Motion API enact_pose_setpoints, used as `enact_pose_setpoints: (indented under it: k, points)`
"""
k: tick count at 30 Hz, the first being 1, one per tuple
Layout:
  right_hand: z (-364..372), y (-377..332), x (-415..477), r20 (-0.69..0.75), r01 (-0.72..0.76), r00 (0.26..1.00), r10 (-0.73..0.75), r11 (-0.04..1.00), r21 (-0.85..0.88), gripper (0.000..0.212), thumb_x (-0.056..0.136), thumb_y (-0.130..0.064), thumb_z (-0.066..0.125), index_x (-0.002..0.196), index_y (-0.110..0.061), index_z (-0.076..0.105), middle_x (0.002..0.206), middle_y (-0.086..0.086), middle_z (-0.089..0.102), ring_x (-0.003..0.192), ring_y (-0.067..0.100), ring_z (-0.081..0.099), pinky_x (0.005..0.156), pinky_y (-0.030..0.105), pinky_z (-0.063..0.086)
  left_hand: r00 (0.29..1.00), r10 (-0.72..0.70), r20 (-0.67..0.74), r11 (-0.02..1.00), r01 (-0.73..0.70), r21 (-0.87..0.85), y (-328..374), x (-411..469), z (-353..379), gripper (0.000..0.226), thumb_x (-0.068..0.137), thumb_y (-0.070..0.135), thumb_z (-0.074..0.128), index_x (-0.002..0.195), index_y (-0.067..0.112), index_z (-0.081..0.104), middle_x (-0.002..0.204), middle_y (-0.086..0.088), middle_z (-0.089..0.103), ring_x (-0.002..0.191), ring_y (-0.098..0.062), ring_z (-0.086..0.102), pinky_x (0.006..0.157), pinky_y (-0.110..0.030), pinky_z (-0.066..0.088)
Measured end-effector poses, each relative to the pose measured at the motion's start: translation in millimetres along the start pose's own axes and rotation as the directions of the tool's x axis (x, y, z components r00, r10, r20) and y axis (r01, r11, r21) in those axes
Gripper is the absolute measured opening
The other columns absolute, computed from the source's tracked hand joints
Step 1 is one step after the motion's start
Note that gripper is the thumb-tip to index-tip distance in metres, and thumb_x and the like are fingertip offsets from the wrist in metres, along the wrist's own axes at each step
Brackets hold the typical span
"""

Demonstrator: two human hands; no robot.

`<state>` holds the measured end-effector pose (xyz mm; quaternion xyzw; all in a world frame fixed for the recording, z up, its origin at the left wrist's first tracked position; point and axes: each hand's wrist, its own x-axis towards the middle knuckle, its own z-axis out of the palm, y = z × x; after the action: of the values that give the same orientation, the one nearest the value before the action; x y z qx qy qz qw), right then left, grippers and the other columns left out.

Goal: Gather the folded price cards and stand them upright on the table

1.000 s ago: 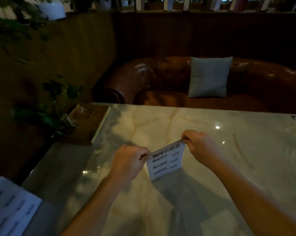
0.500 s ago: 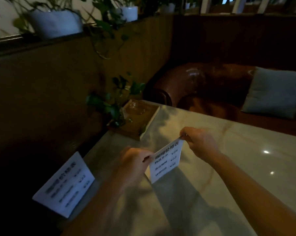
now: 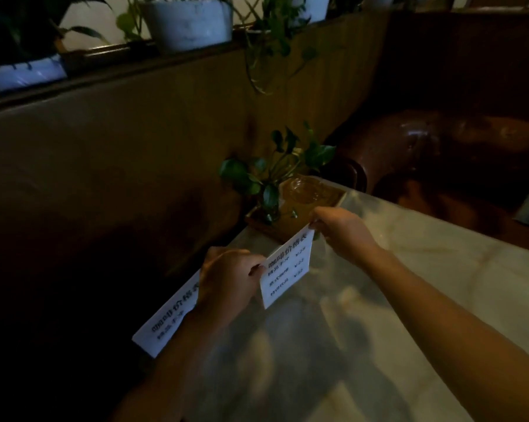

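Note:
A white folded price card [image 3: 287, 268] with black printed lines stands on the marble table [image 3: 409, 284], its printed face towards me. My left hand [image 3: 226, 278] pinches its upper left corner and my right hand [image 3: 342, 229] pinches its upper right corner. A second white price card [image 3: 165, 321] lies at the table's left edge, partly hidden behind my left wrist. Whether that one is folded I cannot tell.
A small green plant [image 3: 272, 181] sits on a wooden tray [image 3: 306, 214] at the table's far left corner. A dark padded bench back runs along the left, with potted plants [image 3: 187, 22] on the ledge above. A brown leather sofa [image 3: 455, 166] stands beyond the table.
The view has swung left, bringing the second card at the table's left edge fully into sight. Both hands have stayed on the top corners of the standing card.

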<state>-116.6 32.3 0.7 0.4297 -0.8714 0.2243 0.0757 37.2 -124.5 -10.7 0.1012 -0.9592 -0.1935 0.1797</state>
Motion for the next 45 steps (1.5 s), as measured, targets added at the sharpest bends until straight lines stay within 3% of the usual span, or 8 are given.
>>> enact_pose_setpoints:
  k: [2,6,14,19,24,27,39,45]
  points:
    - [5.4,-6.4,12.9,0.016,0.033,0.999,-0.034,0.999,0.025,0.005,0.084,-0.005,0.056,0.088,-0.002,0.055,0.097,0.016,0.067,0.089,0.032,0.064,0.073,0.043,0.056,0.999,-0.045,0.018,0.999,0.045,-0.014,-8.2,2.6,-3.6,0.015,0.086,0.025,0.056,0.094,0.018,0.067,0.096,-0.001,0.071,0.088,-0.016,0.061,0.086,-0.039,0.047]
    - [19.5,-14.4,33.3,0.041,0.081,0.996,-0.083,0.995,0.062,0.009,0.084,-0.006,0.055,0.092,-0.003,0.054,0.100,0.018,0.066,0.091,0.033,0.063,0.072,0.048,0.055,0.994,-0.101,0.034,0.995,0.100,0.028,-23.8,4.9,-8.1,0.020,0.089,0.027,0.051,0.099,0.016,0.064,0.099,-0.004,0.069,0.084,-0.014,0.061,0.080,-0.030,0.049]
    - [49.1,-23.0,61.7,0.114,0.059,0.991,-0.066,0.996,0.067,0.016,0.085,-0.007,0.055,0.100,-0.001,0.056,0.107,0.021,0.065,0.098,0.036,0.061,0.079,0.050,0.053,0.976,-0.205,0.078,0.972,0.194,0.133,-43.6,5.6,-13.1,0.019,0.090,0.031,0.049,0.098,0.020,0.062,0.102,-0.003,0.070,0.088,-0.018,0.064,0.087,-0.031,0.049]
    - [60.1,-29.5,68.6,0.148,0.026,0.988,-0.046,0.990,0.137,0.019,0.087,-0.006,0.051,0.105,-0.005,0.056,0.109,0.018,0.066,0.100,0.031,0.062,0.081,0.041,0.053,0.972,-0.228,0.064,0.964,0.216,0.152,-50.9,4.2,-14.3,0.019,0.090,0.031,0.048,0.098,0.021,0.063,0.101,-0.002,0.070,0.086,-0.017,0.063,0.084,-0.031,0.050]
    - [65.9,-32.1,73.2,0.168,0.027,0.984,-0.052,0.989,0.147,0.018,0.088,-0.007,0.050,0.105,-0.005,0.055,0.110,0.019,0.064,0.102,0.032,0.061,0.084,0.043,0.053,0.964,-0.255,0.075,0.959,0.242,0.145,-55.9,3.5,-11.8,0.020,0.091,0.031,0.046,0.100,0.022,0.061,0.105,-0.003,0.068,0.086,-0.019,0.065,0.076,-0.027,0.050]
    - [67.3,-30.5,76.2,0.171,0.024,0.984,-0.051,0.987,0.157,0.018,0.088,-0.008,0.050,0.104,-0.005,0.058,0.111,0.018,0.064,0.102,0.029,0.061,0.083,0.034,0.050,0.963,-0.260,0.068,0.957,0.247,0.152,-56.9,4.3,-8.8,0.020,0.091,0.031,0.045,0.102,0.022,0.060,0.110,-0.003,0.067,0.092,-0.021,0.065,0.075,-0.025,0.048]
    - [68.5,-31.5,78.0,0.203,-0.039,0.979,0.004,0.984,0.173,0.019,0.089,-0.012,0.049,0.106,-0.008,0.057,0.114,0.015,0.061,0.105,0.027,0.057,0.081,0.029,0.045,0.915,-0.376,0.143,0.922,0.356,0.151,-47.4,13.7,-7.8,0.012,0.091,0.029,0.046,0.095,0.019,0.049,0.113,-0.009,0.064,0.094,-0.027,0.066,0.076,-0.032,0.056]
    - [66.2,-34.2,79.6,0.239,-0.073,0.970,0.041,0.989,0.130,0.019,0.089,-0.017,0.051,0.106,-0.011,0.055,0.108,0.014,0.062,0.088,0.015,0.054,0.071,0.026,0.042,0.904,-0.381,0.195,0.919,0.349,0.183,-45.9,18.0,-10.9,0.008,0.091,0.029,0.045,0.091,0.021,0.045,0.114,-0.009,0.064,0.095,-0.029,0.065,0.079,-0.034,0.056]
